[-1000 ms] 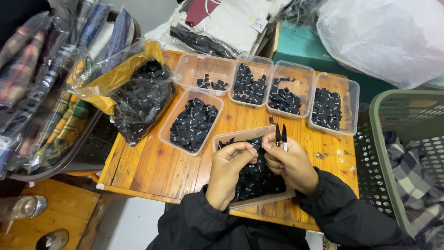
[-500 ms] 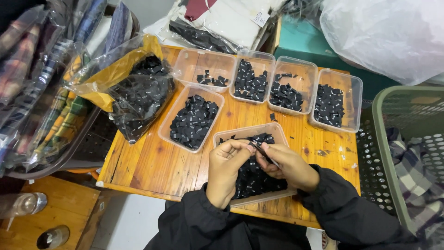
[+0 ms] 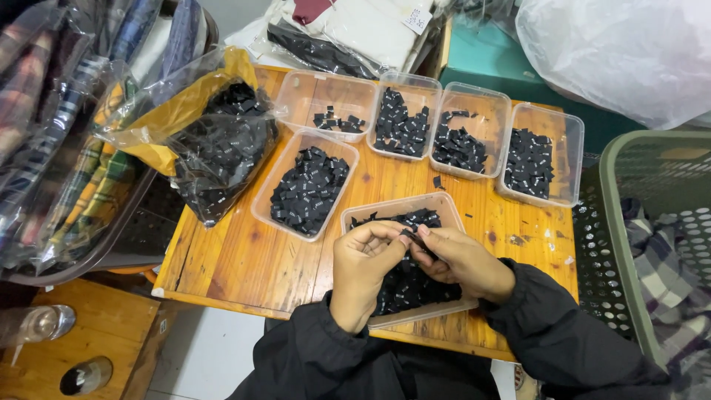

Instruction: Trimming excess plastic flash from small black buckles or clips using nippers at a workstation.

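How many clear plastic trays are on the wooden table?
6. Four stand in a row along the far edge, one in the middle, one under the hands. None seems hidden.

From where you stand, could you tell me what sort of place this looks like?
Probably a small garment workshop or home sorting station: clear trays of small black labels on a wooden table, bagged plaid fabric alongside, and a green basket holding checked cloth.
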